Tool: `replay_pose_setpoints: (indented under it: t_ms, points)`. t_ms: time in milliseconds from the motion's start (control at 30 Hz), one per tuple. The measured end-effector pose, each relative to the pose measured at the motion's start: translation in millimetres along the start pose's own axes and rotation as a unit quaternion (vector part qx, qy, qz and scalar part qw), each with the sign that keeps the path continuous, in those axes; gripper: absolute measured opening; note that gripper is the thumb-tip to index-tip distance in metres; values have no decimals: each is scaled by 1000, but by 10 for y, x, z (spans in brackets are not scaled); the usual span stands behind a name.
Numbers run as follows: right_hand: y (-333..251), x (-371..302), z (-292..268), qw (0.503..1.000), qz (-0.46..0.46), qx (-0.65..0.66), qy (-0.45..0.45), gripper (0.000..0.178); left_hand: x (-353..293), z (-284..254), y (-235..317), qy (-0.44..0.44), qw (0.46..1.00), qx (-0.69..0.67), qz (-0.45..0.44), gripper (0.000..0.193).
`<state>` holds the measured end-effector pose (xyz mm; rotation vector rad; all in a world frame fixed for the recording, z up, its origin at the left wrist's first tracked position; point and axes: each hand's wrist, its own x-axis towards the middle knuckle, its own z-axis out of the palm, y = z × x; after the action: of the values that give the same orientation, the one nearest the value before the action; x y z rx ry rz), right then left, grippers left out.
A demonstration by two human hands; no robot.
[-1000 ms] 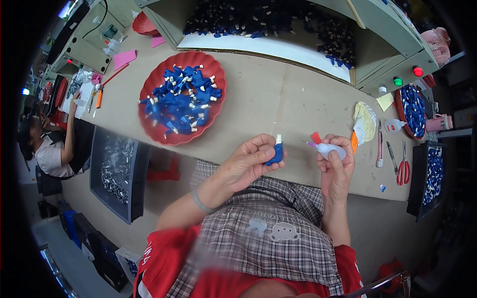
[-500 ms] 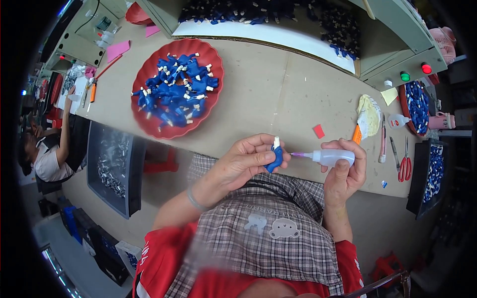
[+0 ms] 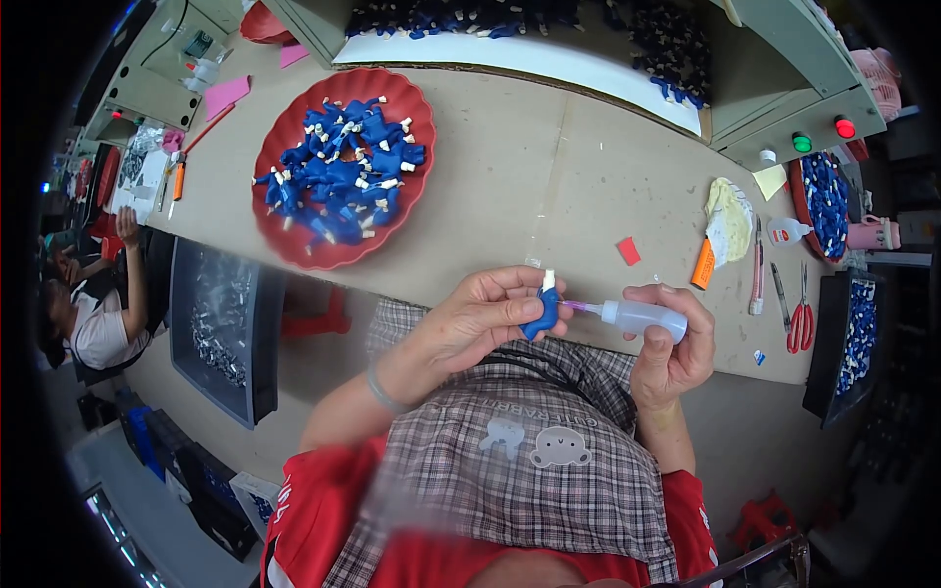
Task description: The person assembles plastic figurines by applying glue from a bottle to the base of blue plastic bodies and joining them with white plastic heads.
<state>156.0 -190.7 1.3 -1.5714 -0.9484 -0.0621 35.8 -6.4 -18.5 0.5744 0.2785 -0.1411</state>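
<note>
Between the thumb and fingers of my left hand (image 3: 495,312) is a small blue figure part (image 3: 541,316) with a cream-white peg end pointing up. My right hand (image 3: 676,343) grips a translucent squeeze bottle (image 3: 647,320), laid sideways. Its thin pinkish-purple nozzle points left, with the tip at the figure part's right side by my left fingertips; whether it touches is too small to tell. Left of my hands, a red scalloped plate (image 3: 420,211) holds many similar blue parts (image 3: 333,176) with cream ends.
Right on the table lie red-handled scissors (image 3: 801,326), an orange-handled tool (image 3: 703,265), a crumpled yellowish cloth (image 3: 728,220) and a red scrap (image 3: 628,251). A grey bin (image 3: 257,343) of small pieces stands left below the edge. A co-worker (image 3: 108,314) sits far left.
The bottle in my right hand has moved left, bringing its nozzle tip up to the blue part. My left hand stays nearly still. The co-worker's arm has shifted.
</note>
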Motion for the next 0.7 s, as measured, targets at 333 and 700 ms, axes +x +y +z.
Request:
replay_pose_setpoints:
  t_ms: [333, 700]
  points:
    - [19, -22, -7, 1000, 0, -8, -4, 36, 13, -16, -21, 2, 1000, -5, -9, 32]
    - [62, -38, 5, 1000, -13, -9, 9, 35, 41, -25, -61, -10, 1000, -10, -10, 23]
